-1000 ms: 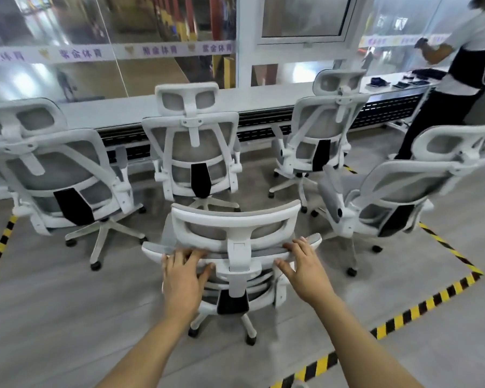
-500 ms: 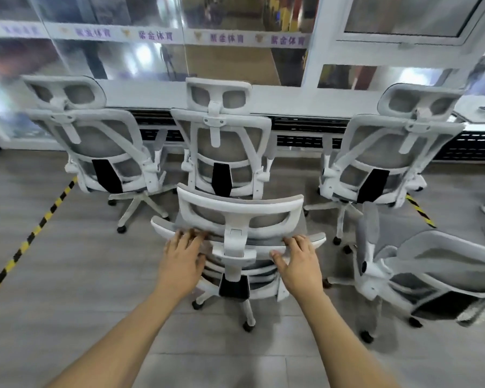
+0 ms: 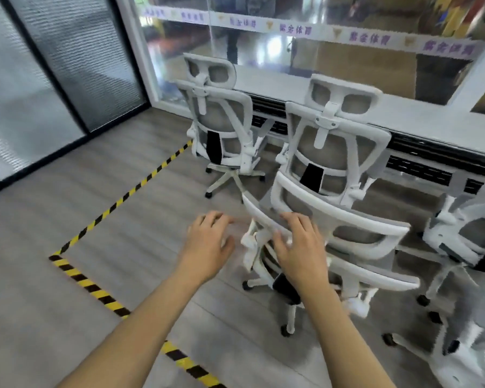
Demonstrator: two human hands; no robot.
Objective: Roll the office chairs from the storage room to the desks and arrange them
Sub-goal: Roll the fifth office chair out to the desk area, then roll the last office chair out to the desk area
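While my right hand (image 3: 297, 247) lies flat with fingers spread on the left end of the near chair (image 3: 339, 233), on its white backrest frame, my left hand (image 3: 207, 245) hangs open just left of that chair, fingers loosely curled and apart from it, gripping nothing. The near chair stands turned at an angle, its headrest running up and to the right from my right hand. Directly behind it, close enough that the two frames overlap in my view, sits the middle chair (image 3: 336, 141), pushed up to the long white desk (image 3: 420, 116) under the glass wall. Behind and left of the near chair, a second chair (image 3: 221, 119) stands at the same desk, near the corner. Just right of the near chair a fourth chair (image 3: 465, 233) is partly cut off by the edge of view. Striped tape (image 3: 93, 289) runs across the grey floor (image 3: 39, 303) left of the near chair, passing under my left forearm.
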